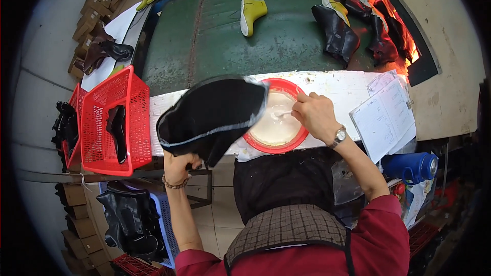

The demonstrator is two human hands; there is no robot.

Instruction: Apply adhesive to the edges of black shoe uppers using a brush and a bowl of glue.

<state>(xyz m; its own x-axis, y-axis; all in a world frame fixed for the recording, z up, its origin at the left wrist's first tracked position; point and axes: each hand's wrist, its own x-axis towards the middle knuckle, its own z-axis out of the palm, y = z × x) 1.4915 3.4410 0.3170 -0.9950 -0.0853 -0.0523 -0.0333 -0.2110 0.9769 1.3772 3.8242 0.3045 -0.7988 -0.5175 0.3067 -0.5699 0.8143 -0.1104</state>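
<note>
My left hand grips a black boot upper from below, fingers mostly hidden behind it. The upper is tilted over the white bench, and a whitish wet-looking band runs along its edge. My right hand is closed around a brush thickly coated in white. Its tip dips into the creamy white glue in a round red basin. One end of the upper overlaps the basin's left rim.
Left stands a red basket holding a dark piece. Beyond the white bench lies a green conveyor belt with a yellow shoe last and several dark boots. Papers and a blue flask are at right.
</note>
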